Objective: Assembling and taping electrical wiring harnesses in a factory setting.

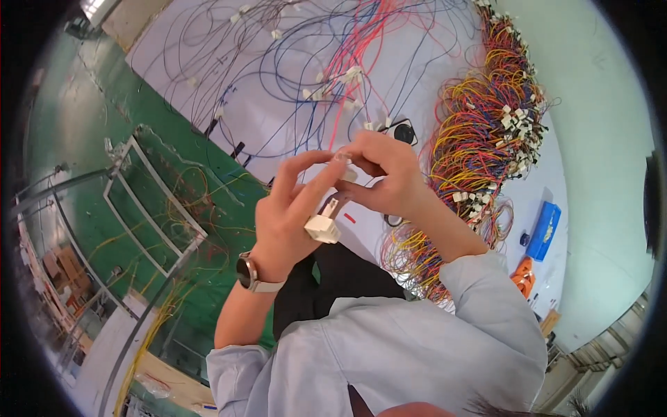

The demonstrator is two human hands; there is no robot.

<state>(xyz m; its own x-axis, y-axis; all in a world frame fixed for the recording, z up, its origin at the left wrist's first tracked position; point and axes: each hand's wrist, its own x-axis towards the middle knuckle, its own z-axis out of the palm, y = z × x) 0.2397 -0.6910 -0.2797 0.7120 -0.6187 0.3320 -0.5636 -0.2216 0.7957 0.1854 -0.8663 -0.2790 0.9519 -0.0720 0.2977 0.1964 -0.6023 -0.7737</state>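
Note:
My left hand, with a watch on its wrist, is bent inward with its fingers closed. A cream plastic connector housing is held at its thumb side, and a narrow part sticks up from it. Opposite, my right hand has thumb and fingers pinched together. Between the two hands' fingertips sits a small pale connector, partly hidden by the fingers. Both hands are raised over the near edge of the table, and red wire runs away behind the fingertips.
Loose blue, red and dark wires with white connectors spread over the white table. A thick wire bundle lines the right side. Farther right lie a blue box and an orange object. A metal frame stands at left.

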